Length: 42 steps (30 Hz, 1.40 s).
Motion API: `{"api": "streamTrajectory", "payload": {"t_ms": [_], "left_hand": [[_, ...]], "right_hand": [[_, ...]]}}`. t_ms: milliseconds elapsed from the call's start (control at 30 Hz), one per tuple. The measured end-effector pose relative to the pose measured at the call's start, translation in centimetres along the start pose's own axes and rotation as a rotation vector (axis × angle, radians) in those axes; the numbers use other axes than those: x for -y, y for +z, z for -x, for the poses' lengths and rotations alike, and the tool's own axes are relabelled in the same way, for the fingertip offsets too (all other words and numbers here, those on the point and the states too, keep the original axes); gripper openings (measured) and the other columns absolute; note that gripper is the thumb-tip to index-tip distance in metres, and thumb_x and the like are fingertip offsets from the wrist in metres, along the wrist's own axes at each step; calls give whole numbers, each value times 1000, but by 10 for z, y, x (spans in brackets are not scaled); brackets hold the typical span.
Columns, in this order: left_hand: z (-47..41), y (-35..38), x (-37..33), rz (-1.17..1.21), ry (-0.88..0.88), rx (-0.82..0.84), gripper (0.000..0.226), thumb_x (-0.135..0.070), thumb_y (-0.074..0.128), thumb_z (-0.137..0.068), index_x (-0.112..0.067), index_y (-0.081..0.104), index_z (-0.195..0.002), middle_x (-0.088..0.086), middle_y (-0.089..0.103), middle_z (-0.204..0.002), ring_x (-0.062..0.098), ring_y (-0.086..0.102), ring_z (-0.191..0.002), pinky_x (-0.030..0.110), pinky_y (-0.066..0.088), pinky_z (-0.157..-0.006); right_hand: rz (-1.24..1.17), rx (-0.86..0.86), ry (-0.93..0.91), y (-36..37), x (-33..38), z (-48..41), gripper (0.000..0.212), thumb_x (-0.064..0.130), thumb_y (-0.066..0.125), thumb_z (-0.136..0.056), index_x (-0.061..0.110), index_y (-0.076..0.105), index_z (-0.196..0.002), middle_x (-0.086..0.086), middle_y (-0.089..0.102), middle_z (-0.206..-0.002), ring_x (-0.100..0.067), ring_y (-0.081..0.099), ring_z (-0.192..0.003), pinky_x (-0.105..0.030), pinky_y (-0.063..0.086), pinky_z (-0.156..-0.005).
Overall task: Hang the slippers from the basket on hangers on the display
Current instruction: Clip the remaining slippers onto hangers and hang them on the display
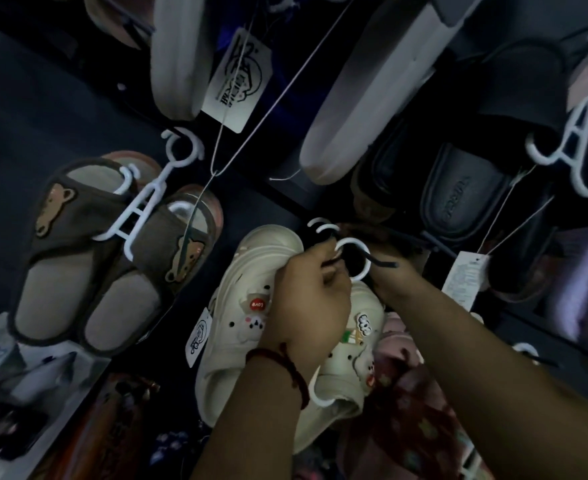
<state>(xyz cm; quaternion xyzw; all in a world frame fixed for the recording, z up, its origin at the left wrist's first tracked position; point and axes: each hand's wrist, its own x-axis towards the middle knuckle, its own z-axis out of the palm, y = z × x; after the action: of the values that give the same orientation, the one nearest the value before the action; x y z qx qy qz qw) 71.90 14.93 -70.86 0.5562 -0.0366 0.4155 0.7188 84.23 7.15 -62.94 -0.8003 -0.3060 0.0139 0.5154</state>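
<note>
A pair of cream clog slippers [251, 271] with small charms hangs on a white plastic hanger [356, 252]. My left hand [311, 299] grips the hanger just below its round hook, in front of the slippers. My right hand [394, 275] reaches in from the right behind the hook, mostly hidden, and touches a black display peg [384, 262]. The hook's ring sits at the peg's tip. A paper tag [199, 336] dangles from the left clog.
Brown bear slippers [112, 258] hang on a white hanger [147, 199] to the left. White slippers [178, 53] and a tag [237, 81] hang above, black slides [458, 195] at upper right. Another tag [463, 282] hangs right. Patterned slippers [420, 410] lie below.
</note>
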Motion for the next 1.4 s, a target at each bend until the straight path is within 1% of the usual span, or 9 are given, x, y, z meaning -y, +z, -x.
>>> {"api": "streamTrajectory", "payload": {"t_ms": [133, 267, 400, 500, 600, 733, 900, 1233, 1400], "left_hand": [[-2, 6, 1, -3, -7, -113, 35, 0, 57, -96, -34, 65, -89, -41, 61, -65, -15, 62, -79, 12, 49, -81], [-1, 12, 2, -9, 4, -188, 27, 1, 57, -94, -24, 69, -98, -28, 61, -71, -1, 67, -87, 28, 56, -91], [-3, 16, 1, 12, 10, -222, 28, 0, 58, -93, -19, 74, -106, -21, 66, -75, 8, 71, -88, 33, 59, -90], [-5, 17, 2, 29, 5, -233, 27, -4, 60, -94, -19, 76, -108, -8, 75, -82, 10, 73, -84, 37, 61, -86], [-3, 18, 0, 80, -5, -238, 28, 0, 60, -94, -17, 77, -109, -4, 78, -91, 5, 74, -85, 32, 61, -85], [-2, 21, -4, 198, -54, -246, 22, 0, 59, -96, -11, 76, -105, 4, 78, -88, 14, 77, -80, 39, 63, -83], [-2, 19, -5, 219, -71, -227, 18, -2, 65, -94, -10, 77, -106, 4, 78, -83, 16, 77, -76, 40, 63, -81], [4, 6, -21, 314, -196, -108, 15, -1, 64, -93, -8, 76, -98, 11, 78, -81, 25, 78, -75, 46, 62, -83], [5, 4, -19, 246, -150, -87, 17, -4, 63, -95, -13, 77, -101, 8, 79, -84, 23, 78, -78, 45, 61, -85]], "right_hand": [[-176, -25, -86, -1, 2, 6, 20, 0, 44, -100, 7, 62, -100, -6, 66, -97, -9, 68, -81, -16, 57, -72], [-226, -35, -104, 3, 6, 12, 19, -2, 45, -99, 2, 63, -101, -8, 69, -93, -5, 70, -72, -16, 56, -67], [-197, -145, -162, 6, 6, 14, 18, -4, 53, -95, -4, 64, -109, -11, 71, -95, -8, 70, -76, -20, 55, -71], [-111, -284, -293, 6, 5, 23, 17, -8, 63, -88, -4, 68, -104, -7, 71, -91, -1, 69, -73, -13, 52, -68], [-90, -250, -318, 6, 8, 43, 13, -8, 64, -88, -6, 72, -98, -12, 76, -89, -13, 72, -79, -21, 55, -71], [-170, -210, -280, 5, 16, 67, 16, 4, 59, -96, 1, 73, -104, -12, 77, -94, -20, 74, -85, -25, 58, -73], [-175, -200, -295, 6, 19, 85, 15, 4, 58, -97, 3, 73, -98, -2, 76, -79, -11, 71, -69, -18, 53, -59], [-164, -223, -322, 6, 15, 90, 16, 6, 64, -93, 14, 78, -93, -8, 77, -93, -21, 74, -89, -25, 55, -74], [-191, -215, -322, 9, 14, 91, 25, 6, 63, -93, 22, 80, -85, -7, 78, -95, -23, 74, -93, -31, 56, -82]]}}
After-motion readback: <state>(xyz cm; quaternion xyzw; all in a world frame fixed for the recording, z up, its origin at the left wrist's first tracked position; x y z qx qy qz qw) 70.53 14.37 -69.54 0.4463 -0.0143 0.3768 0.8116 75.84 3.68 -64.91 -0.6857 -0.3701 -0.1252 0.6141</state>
